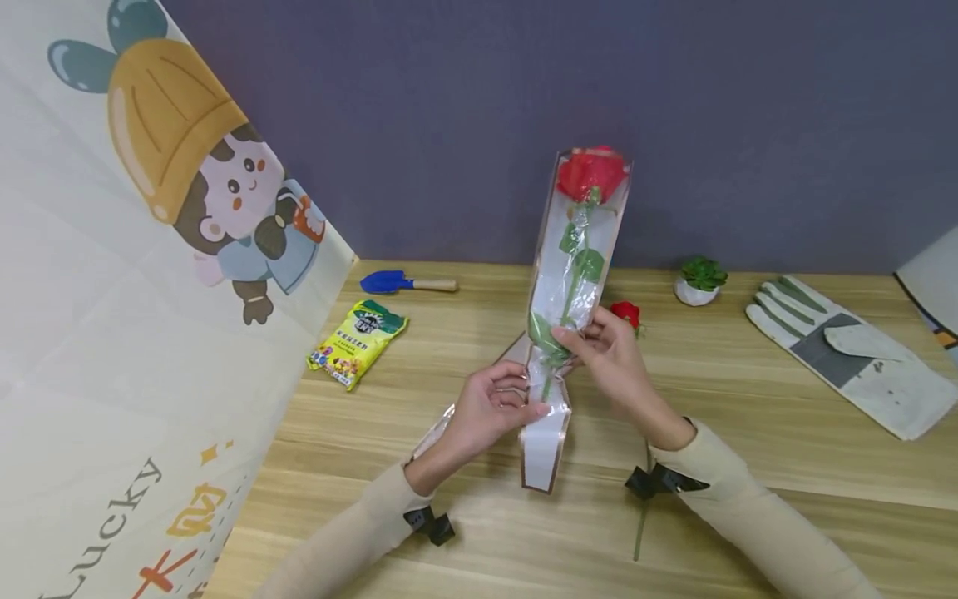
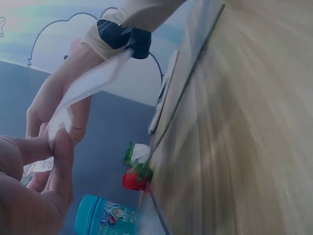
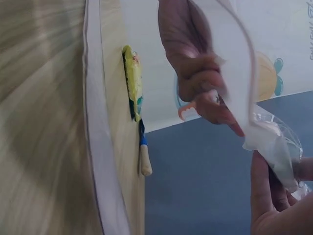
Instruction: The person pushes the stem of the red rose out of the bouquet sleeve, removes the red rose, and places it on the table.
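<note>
A red rose stands upright in a clear-fronted flower sleeve with a white back, raised over the table and leaning slightly right. My left hand pinches the sleeve's narrow lower part between thumb and fingers. Just above the gathered waist, my right hand grips the sleeve's right side, thumb in front near the lower leaf. In the right wrist view the white back of the sleeve runs between both hands. A second red rose lies on the table, its stem passing under my right wrist.
Another flower sleeve lies beneath my left arm. A blue trowel and a yellow packet lie left; a potted succulent and a work glove are right. The left wrist view shows a teal-lidded jar.
</note>
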A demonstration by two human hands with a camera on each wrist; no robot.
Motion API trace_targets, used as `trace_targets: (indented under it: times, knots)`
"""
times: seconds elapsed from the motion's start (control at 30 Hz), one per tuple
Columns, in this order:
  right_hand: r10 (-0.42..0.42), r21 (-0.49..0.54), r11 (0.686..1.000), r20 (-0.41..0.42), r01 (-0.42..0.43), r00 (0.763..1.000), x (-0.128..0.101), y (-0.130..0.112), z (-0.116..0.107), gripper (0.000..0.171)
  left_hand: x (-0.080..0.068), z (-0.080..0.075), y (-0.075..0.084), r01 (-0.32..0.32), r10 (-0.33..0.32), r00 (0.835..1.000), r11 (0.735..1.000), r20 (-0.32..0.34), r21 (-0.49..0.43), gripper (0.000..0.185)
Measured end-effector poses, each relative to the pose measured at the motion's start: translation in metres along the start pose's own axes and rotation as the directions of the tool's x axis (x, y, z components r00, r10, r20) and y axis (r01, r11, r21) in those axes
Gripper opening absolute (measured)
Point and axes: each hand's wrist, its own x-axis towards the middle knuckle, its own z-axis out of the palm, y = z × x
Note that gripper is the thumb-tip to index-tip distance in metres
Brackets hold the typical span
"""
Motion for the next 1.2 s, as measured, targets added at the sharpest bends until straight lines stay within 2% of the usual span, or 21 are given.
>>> trace_targets:
  times: [0.17,0.43,0.7,0.9,1.2]
  knots:
    - [0.019,0.011,1.000,-0.035,-0.018,0.999,0.004,-0.008,-0.008,0.037,-0.003,0.003,-0.004,0.009,-0.008,1.000,1.000,0.017,-0.011,0.046]
    - [0.056,0.017,0.998,-0.045,-0.055,0.997,0.006,-0.010,-0.011,0.033,0.000,0.002,-0.002,-0.031,0.030,0.999,0.999,0.041,0.031,0.049]
    - [0.042,-0.003,0.999,-0.012,-0.042,0.999,0.003,-0.006,-0.007,0.039,0.007,0.001,0.009,-0.104,0.104,0.995,0.995,-0.002,0.006,0.043]
    - [0.036,0.014,0.999,0.007,-0.036,0.999,0.000,0.000,-0.002,0.036,0.010,0.001,0.011,-0.078,0.078,0.997,0.997,-0.019,-0.012,0.044]
    - [0.059,0.016,0.998,0.025,-0.059,0.998,-0.002,0.001,-0.003,0.038,0.010,0.001,0.007,-0.060,0.060,0.998,0.998,0.001,-0.034,0.044]
